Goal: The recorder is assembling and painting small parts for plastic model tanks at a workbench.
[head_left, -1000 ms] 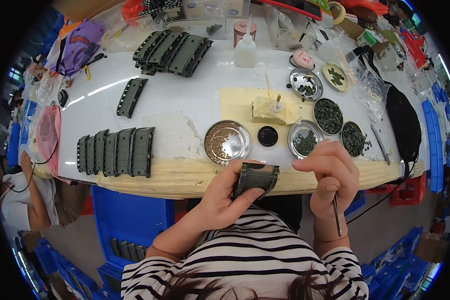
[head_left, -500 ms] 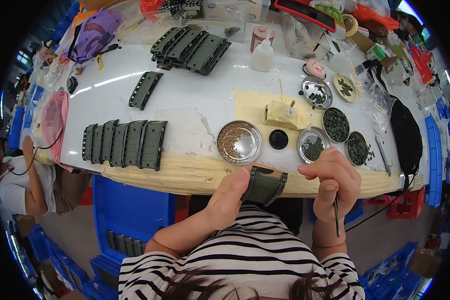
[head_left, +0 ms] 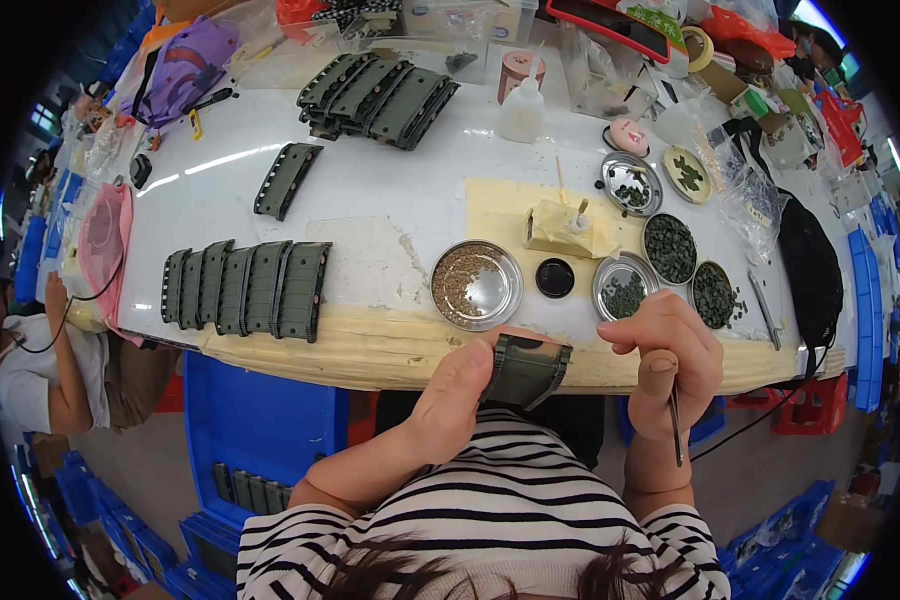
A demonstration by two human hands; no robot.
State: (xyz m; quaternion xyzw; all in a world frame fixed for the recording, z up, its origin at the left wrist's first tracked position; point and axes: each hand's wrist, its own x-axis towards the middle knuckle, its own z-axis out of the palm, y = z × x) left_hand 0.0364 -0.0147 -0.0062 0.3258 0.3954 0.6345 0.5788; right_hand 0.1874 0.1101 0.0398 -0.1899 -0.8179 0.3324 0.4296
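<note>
My left hand [head_left: 450, 402] grips a dark green, curved, ribbed plastic piece [head_left: 526, 372] at the table's front edge, thumb over its left side. To its right my right hand [head_left: 678, 345] is raised, fingers curled, apart from the piece. A thin metal tool [head_left: 677, 428] is tucked in that hand and points down past the thumb; its exact kind does not show. Just beyond the hands stand a round tin of small tan parts [head_left: 477, 325], a small black round dish [head_left: 555, 278] and a tin of small dark green parts [head_left: 598, 290].
Similar green pieces lie in a row [head_left: 247, 290] at left, singly [head_left: 288, 180], and in a stack [head_left: 378, 100] farther back. A white squeeze bottle [head_left: 522, 112] and a tape-wrapped block [head_left: 572, 230] stand mid-table. Tweezers [head_left: 763, 310] lie at right. Another person's arm [head_left: 65, 370] is at far left.
The whole view has shifted very slightly. Both hands keep nearly the same pose, with the green piece and the metal tool still held.
</note>
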